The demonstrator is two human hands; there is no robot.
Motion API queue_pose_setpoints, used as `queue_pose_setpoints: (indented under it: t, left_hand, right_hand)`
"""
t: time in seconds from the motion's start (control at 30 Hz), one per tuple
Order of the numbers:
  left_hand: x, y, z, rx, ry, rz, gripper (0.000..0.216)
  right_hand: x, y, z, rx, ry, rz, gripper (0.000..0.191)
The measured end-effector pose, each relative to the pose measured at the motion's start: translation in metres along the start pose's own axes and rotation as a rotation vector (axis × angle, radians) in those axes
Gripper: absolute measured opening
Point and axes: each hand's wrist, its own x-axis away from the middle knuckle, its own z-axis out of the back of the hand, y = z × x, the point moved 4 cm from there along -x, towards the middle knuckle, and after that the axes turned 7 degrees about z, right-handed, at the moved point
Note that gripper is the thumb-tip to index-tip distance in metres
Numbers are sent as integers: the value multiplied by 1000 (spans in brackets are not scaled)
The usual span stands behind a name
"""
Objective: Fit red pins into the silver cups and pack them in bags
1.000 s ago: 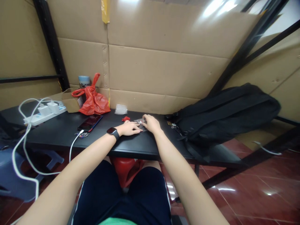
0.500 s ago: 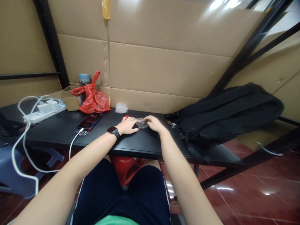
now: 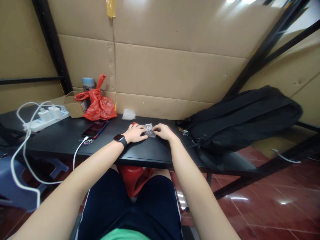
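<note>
A small clear plastic bag [image 3: 151,134] lies on the black table between my hands, with a round silvery disc [image 3: 148,127] showing red marks at its centre. My left hand [image 3: 135,133] rests flat on the tabletop, fingers stretched out, their tips at the bag's left side. Just beyond those fingers a small red object [image 3: 134,123] peeks out, mostly covered. At the bag's right edge my right hand [image 3: 163,131] pinches the plastic between thumb and fingers. A dark smartwatch [image 3: 120,139] is on my left wrist.
A white packet [image 3: 128,114] lies near the cardboard wall. To the left are a red plastic bag [image 3: 100,105], a cardboard box [image 3: 73,106], a charging phone [image 3: 95,129] and a power strip [image 3: 46,120] with loose cables. A black backpack [image 3: 247,120] fills the right side.
The clear bag has turned up a face with the round disc and its red marks in sight. My right hand has shifted slightly; the left stays nearly in place.
</note>
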Motion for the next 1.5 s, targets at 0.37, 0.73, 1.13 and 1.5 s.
queue_pose_setpoints:
  t: [0.37, 0.73, 1.13, 1.5]
  left_hand:
    - [-3, -6, 11, 36, 142, 49, 33]
    - [-11, -16, 10, 195, 128, 271, 26]
    - [-1, -5, 11, 65, 294, 85, 25]
    - [-3, -2, 8, 132, 151, 75, 22]
  right_hand:
    - [-5, 2, -1, -113, 15, 2, 10]
    - [-8, -2, 1, -173, 13, -47, 20]
    - [-5, -17, 4, -87, 165, -47, 16]
    - [-3, -36, -4, -136, -64, 69, 39]
